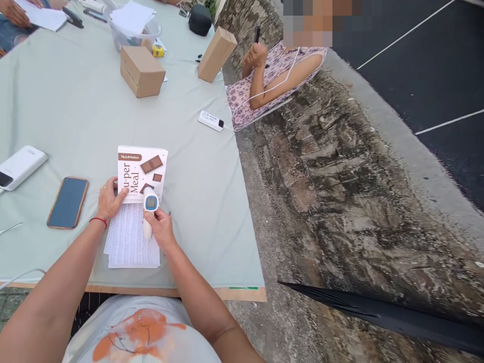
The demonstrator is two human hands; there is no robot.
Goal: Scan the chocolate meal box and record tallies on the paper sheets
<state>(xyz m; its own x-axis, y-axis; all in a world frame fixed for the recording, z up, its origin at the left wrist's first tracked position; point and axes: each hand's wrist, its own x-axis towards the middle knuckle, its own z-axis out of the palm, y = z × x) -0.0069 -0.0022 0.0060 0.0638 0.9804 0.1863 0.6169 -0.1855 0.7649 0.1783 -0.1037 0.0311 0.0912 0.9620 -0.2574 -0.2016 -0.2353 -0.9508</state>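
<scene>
My left hand (109, 199) grips the left side of a white NutriMotion meal box (140, 174) with brown chocolate-bar pictures, its thumb on the front. In my right hand (162, 228) is a white infrared thermometer (150, 203) with a blue-rimmed screen, fingers closed around its handle. The thermometer's head overlaps the box's lower right corner. Below the box, printed sheets of paper (127, 237) lie near the table's front edge, partly covered by the thermometer. A phone (68, 202) with a brown case lies to the left of my left hand.
A white power bank (23, 167) lies at the left and a small white device (210, 121) at the right edge. Two cardboard boxes (141, 71), a plastic tub (113, 31) and a black case (199, 20) stand farther back. People sit at the table's far left and right.
</scene>
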